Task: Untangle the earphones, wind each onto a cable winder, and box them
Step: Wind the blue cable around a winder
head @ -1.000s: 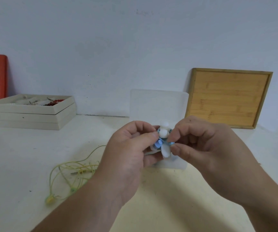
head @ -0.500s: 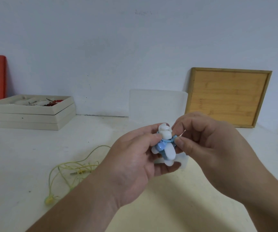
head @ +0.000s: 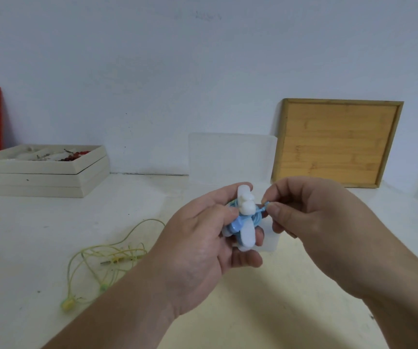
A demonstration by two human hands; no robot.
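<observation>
White tabletop (head: 52,235), pale wall. We count two earphone sets, one winder, one translucent plastic box (head: 230,157). The left hand (head: 203,243) grips the white plastic cable winder (head: 247,233) above the table. The right hand (head: 311,222) pinches the thin blue earphone cord (head: 262,210). The tangled yellow earphones (head: 107,258) lie apart. We judge the cord light, limp and slippery; hold it near its end.

1. Nothing readable here, tbh: no text, labels, brands or numbers I can make out on anything.
2. The closest thing is a faint smudgy mark high up on the wall (head: 208,15), and it's way too blurry to tell if it's even letters.
3. The wooden board (head: 338,142) leaning against the wall has a few small dark marks on its face. They look like scuffs or grain, and I can't tell if any of it is writing.
</observation>
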